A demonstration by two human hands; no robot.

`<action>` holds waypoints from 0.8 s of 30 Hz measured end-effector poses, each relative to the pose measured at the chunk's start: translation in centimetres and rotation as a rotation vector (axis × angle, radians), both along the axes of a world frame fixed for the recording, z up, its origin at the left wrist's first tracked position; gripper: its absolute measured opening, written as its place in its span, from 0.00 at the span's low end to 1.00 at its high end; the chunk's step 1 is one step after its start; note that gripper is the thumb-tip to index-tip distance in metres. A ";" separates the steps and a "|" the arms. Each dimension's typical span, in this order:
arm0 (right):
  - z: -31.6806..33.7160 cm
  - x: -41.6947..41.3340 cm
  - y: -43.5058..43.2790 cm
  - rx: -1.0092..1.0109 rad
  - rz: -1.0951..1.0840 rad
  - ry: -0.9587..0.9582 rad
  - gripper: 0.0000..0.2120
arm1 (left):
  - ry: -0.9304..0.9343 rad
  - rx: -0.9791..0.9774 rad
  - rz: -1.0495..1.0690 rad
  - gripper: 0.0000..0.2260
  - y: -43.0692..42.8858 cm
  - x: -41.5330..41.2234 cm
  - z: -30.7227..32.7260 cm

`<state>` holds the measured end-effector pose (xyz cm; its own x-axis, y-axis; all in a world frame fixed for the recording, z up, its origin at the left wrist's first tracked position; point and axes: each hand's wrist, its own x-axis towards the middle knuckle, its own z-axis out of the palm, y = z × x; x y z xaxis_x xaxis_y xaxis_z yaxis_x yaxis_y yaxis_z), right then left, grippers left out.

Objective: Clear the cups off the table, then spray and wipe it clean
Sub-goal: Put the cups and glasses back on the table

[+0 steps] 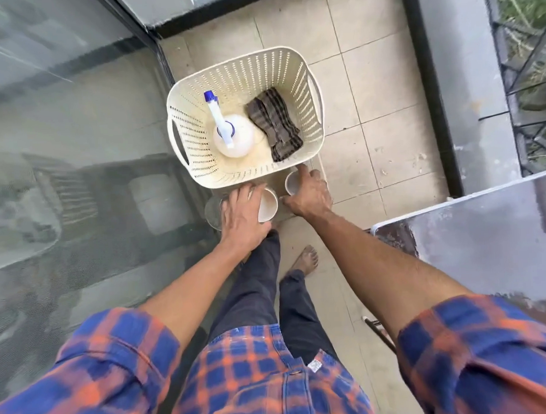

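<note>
Both hands reach down to the tiled floor [385, 79], just in front of a cream basket [304, 82] that stands beside a glass wall [77, 120]. The left hand [241, 214] is closed over the left cup [268, 205], a white one tipped so its mouth faces the camera. Its fingers also spread across a clear glass [212, 212] on the hand's outer side. The right hand [311, 196] curls round the right cup [292, 183], also white, with the forefinger stretched toward the basket's near wall. The two cups are close together, apart from each other and just outside the basket. Whether they rest on the floor or are held above it I cannot tell.

Inside the basket a spray bottle [232, 134] stands upright on the left, white with a blue nozzle, and a dark checked cloth [273, 124] lies folded on the right, the two almost touching.

The worktop [483, 230] shows only as a corner at the right edge, well apart from the cups. A bare foot [304, 258] stands between it and the basket.
</note>
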<state>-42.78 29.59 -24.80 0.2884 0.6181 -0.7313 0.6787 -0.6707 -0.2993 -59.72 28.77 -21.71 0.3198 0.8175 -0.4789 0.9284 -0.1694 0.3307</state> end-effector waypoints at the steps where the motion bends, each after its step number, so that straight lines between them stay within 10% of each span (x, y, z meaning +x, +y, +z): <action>1: -0.2 0.0 0.0 -0.005 0.011 -0.010 0.40 | -0.003 -0.002 -0.010 0.36 0.1 0.0 0.0; 24: 16.6 3.3 -5.8 0.202 -0.390 0.166 0.37 | -0.337 0.213 0.305 0.37 1.1 1.3 12.4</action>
<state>-39.48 23.78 -8.16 0.4163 0.6217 -0.6634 0.3196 -0.7832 -0.5334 -58.44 29.84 -9.31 0.1595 0.9663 -0.2020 0.7935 -0.0037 0.6086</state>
